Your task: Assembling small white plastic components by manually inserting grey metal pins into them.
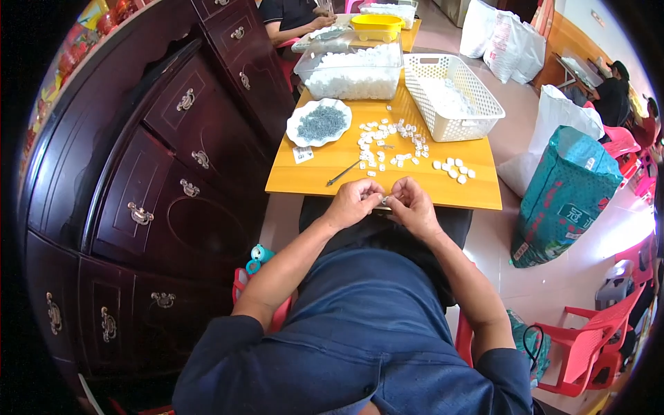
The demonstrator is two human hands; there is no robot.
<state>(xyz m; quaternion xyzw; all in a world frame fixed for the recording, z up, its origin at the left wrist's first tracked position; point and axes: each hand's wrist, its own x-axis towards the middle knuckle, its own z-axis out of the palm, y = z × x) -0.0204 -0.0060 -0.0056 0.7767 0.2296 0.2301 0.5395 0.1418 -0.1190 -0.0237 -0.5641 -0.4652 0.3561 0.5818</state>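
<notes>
At the near edge of the yellow table [297, 181], my left hand [354, 204] and my right hand [415, 209] meet fingertip to fingertip. Both are closed in a pinch on one small white piece [384, 200], mostly covered by the fingers. A dark, thin pointed tool [343, 173] lies just beyond my left hand. Past the hands, many small white plastic pieces [365, 142] are spread loosely. Several rounder white pieces [462, 179] sit in a group to the right. A scalloped white plate [294, 124] holds a heap of small grey parts [321, 123].
Farther back stand a clear bin [360, 88] full of white pieces, a cream perforated basket [481, 128] and a yellow tub [377, 22]. Dark drawers [187, 159] line the left. A teal sack [564, 200] and red chair [588, 335] are rightward. A person [294, 21] sits across.
</notes>
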